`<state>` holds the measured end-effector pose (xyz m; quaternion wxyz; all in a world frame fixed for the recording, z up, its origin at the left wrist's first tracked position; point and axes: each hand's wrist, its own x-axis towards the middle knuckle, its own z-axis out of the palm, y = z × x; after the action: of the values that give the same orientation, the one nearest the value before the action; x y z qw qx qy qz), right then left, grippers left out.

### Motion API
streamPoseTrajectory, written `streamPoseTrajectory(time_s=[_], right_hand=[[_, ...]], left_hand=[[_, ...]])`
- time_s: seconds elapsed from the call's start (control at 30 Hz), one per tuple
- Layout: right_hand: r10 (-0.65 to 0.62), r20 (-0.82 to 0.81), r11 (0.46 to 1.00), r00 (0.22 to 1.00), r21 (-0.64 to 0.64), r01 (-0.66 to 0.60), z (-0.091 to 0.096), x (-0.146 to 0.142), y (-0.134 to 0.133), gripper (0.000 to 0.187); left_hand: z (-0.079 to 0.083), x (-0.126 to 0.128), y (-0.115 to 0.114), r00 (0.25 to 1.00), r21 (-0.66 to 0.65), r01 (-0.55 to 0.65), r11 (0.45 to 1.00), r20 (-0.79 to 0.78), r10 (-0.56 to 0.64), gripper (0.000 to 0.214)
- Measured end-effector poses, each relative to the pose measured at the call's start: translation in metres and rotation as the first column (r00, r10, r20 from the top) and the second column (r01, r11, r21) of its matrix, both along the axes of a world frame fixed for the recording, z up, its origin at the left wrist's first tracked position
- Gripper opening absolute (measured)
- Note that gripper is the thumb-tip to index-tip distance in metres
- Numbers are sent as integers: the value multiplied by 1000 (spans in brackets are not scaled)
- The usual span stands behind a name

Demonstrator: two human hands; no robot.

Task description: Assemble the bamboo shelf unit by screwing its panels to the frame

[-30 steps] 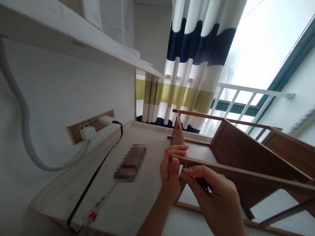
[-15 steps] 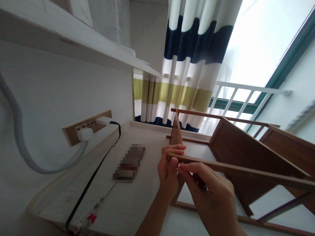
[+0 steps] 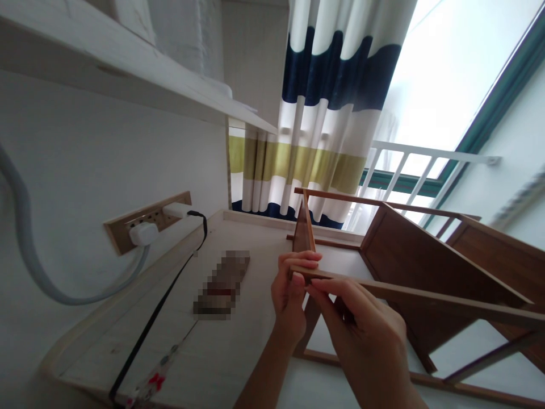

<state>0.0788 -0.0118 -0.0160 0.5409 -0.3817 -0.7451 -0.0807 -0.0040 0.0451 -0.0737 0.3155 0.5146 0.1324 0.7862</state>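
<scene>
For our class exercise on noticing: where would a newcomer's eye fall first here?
Probably on the boldly striped curtain at upper centre, beside the bright window. Next, the brown wooden frame at lower right, with the left hand around the end of one rail and the right hand pinching close beside it.

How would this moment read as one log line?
left hand: closed around wooden rail end; right hand: pinching at rail underside, held item unclear; background: striped curtain

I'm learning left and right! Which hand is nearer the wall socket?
Left. The left hand, on the wooden frame, is right of the wall socket in the picture; the right hand is farther right.
</scene>
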Motion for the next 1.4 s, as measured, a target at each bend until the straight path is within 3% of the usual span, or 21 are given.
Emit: streamPoseTrajectory(time_s=[0.17, 0.3, 0.67, 0.8, 0.9, 1.03, 1.1, 1.2, 1.3, 1.4], right_hand=[[-175, 83, 983, 981, 78, 169, 1, 4, 0, 8], [-215, 155, 975, 964, 100, 201, -2, 10, 2, 10], [-95, 146, 995, 985, 46, 89, 0, 13, -4, 6], [61, 178, 998, 982, -7, -61, -4, 21, -17, 34], [43, 181, 999, 983, -33, -38, -11, 23, -25, 43], [60, 51, 998, 997, -13, -59, -18, 22, -25, 51], [102, 19, 995, 995, -11, -102, -17, 23, -21, 45], [148, 118, 989, 982, 5, -150, -12, 28, -18, 29], [112, 199, 990, 973, 63, -127, -10, 31, -17, 25], [52, 168, 993, 984, 100, -69, -11, 30, -15, 25]], left_hand=[[2, -3, 1, 999, 7, 38, 999, 3, -38, 28], [3, -5, 0, 999, 7, 51, 999, -9, -51, 28], [3, -11, 3, 995, 64, 78, 995, -74, -73, 20], [4, -13, 4, 994, 87, 77, 993, -84, -70, 20], [4, -12, 3, 995, 79, 59, 995, -86, -52, 21], [4, -11, 2, 996, 53, 38, 998, -83, -34, 21], [4, -11, 1, 996, 51, 41, 998, -80, -37, 20], [5, -11, 1, 996, 54, 53, 997, -76, -48, 20], [6, -10, 0, 996, 49, 48, 998, -76, -44, 20], [5, -10, 0, 996, 47, 40, 998, -82, -36, 20]])
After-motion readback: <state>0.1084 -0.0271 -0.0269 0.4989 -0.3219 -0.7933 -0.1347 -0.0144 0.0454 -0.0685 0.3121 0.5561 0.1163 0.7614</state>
